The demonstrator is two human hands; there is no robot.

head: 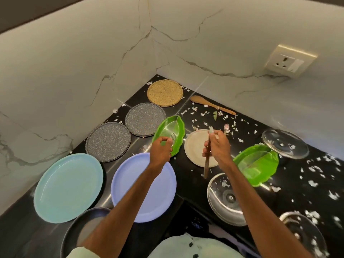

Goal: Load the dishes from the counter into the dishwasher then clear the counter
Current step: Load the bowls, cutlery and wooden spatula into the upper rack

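My left hand (160,150) grips the near rim of a green leaf-shaped dish (170,130), tilting it up, with a fork (173,137) pinched against it. A wooden-handled utensil (207,161) stands upright in my right hand (217,146), above a cream plate (193,146). On the black counter (195,185) lie a teal plate (68,187), a lavender plate (147,190), two grey speckled plates (108,141) (145,119), a tan plate (165,92), a second green dish (257,165) and a wooden spatula (212,105).
Three glass lids lie at the right (285,143) (226,200) (305,233). White scraps are strewn over the right counter (316,170). A dark bowl (83,229) sits at the front edge. Marble walls meet at the corner; a wall socket (290,60) is at the right.
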